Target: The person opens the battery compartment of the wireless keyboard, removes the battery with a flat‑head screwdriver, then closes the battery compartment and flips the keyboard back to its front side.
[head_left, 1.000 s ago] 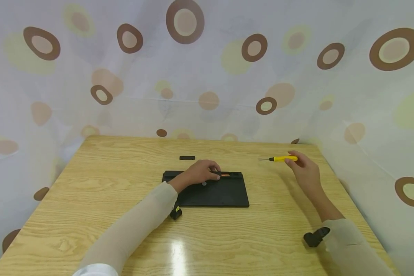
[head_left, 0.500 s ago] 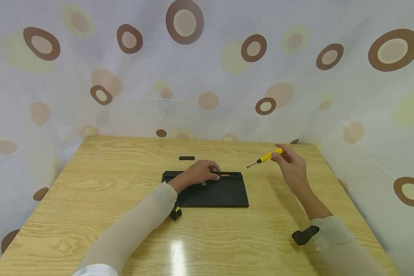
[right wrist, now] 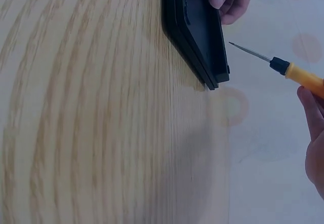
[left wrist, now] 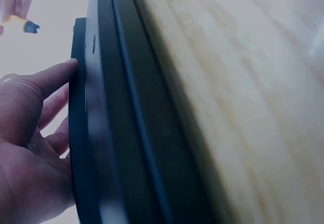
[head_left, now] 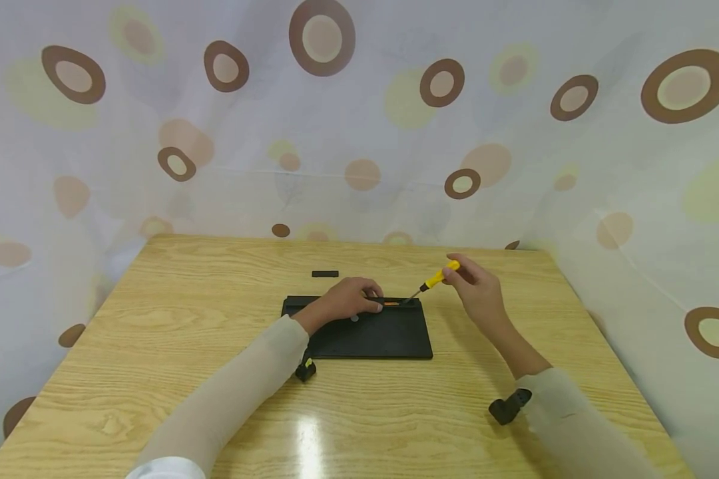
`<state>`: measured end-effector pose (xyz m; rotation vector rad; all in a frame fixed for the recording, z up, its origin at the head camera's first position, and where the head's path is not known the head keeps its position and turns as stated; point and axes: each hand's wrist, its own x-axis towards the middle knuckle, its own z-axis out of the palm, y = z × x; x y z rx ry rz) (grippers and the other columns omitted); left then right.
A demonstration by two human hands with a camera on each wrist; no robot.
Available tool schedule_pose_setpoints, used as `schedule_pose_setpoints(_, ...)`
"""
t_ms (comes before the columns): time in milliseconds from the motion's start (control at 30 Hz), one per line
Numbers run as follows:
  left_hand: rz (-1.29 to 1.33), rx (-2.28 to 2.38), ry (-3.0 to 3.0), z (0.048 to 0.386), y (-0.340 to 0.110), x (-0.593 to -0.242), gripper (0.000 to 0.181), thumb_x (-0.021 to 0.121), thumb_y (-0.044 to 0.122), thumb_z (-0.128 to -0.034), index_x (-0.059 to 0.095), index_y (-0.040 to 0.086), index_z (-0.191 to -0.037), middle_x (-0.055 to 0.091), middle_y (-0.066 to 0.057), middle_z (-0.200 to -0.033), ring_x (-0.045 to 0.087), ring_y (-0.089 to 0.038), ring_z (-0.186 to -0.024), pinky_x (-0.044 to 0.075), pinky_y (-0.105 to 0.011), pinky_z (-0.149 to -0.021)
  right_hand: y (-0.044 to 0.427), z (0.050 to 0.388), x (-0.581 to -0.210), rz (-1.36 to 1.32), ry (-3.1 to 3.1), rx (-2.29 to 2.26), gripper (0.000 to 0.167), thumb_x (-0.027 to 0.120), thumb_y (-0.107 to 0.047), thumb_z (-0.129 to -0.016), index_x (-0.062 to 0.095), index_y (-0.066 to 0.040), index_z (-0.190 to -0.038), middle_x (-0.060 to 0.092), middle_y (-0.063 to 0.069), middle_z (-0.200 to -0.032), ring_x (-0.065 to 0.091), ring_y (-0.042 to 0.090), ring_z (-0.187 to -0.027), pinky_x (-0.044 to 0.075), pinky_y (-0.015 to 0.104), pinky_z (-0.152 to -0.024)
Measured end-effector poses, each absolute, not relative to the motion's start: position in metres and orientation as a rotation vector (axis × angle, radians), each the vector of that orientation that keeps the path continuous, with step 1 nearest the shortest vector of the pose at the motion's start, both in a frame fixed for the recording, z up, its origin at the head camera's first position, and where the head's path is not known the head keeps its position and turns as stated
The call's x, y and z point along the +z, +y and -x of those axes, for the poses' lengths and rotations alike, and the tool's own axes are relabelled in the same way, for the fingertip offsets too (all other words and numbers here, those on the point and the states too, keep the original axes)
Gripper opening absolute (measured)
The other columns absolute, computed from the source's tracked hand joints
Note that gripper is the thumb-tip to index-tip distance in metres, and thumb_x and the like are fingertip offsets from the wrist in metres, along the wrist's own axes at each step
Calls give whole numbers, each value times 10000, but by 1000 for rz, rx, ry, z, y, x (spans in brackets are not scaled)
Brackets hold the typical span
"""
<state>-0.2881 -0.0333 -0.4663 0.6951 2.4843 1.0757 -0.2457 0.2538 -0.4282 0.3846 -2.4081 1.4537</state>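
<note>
Screwdriver (head_left: 438, 278) moved nearer, left hand (head_left: 347, 299) gripping keyboard (head_left: 386, 336)

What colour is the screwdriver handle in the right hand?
The screwdriver handle is yellow, shown best in the head view.

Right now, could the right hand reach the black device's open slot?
Probably yes: the right hand points its yellow screwdriver at the open slot, whose right end the left hand leaves uncovered.

A hand had room along the table's (head_left: 114, 332) left edge, and between the sleeves (head_left: 234, 386) up to the keyboard (head_left: 389, 336). The left hand (head_left: 352, 298) blocked the keyboard's far side; the screwdriver (head_left: 437, 279) and right hand (head_left: 479, 296) barred the way from the right edge. Cloth (head_left: 359, 133) hung behind the far edge.
</note>
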Motion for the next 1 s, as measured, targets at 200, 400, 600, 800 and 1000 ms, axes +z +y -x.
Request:
schedule_pose_setpoints(200,-696,1070,2487,287,-32,-466,238,687,312,-977,683,228,-1200,655,-19,-1215,617,-200,-1122,505,-414,-942,248,245,-429,-376,-2457,1369,428,657,-303,-995,627,-79,-1359,727,136,-1037,710,46,-864,563,172,-750)
schedule_pose_setpoints(400,-708,1060,2492,287,-32,-466,249,680,311,-982,678,223,-1216,653,-27,-1234,623,-195,-1108,510,-411,-935,240,245,-427,-409,-2433,1272,380,670,-249,-990,654,-75,-1327,738,122,-971,719,194,-849,540,134,-728)
schedule_pose_setpoints(600,-700,1039,2516,287,-32,-466,272,681,322,-980,678,219,-1233,655,-32,-1239,626,-186,-1076,510,-407,-931,223,245,-421,-545,-2403,1049,341,711,-161,-958,682,-59,-1281,705,70,-919,678,184,-804,523,141,-725)
schedule_pose_setpoints(800,-709,1037,2516,289,-31,-464,258,689,300,-976,689,211,-1219,662,-31,-1211,627,-186,-1054,514,-401,-915,204,247,-411,-629,-2445,833,306,719,-129,-948,697,-36,-1239,674,75,-883,623,174,-735,537,322,-668)
schedule_pose_setpoints(1000,-700,1071,2484,287,-31,-462,245,692,280,-976,696,191,-1204,652,-28,-1192,611,-184,-1043,507,-399,-902,196,250,-408,-582,-2485,863,286,685,-118,-971,677,-21,-1240,667,97,-860,630,218,-736,545,378,-684)
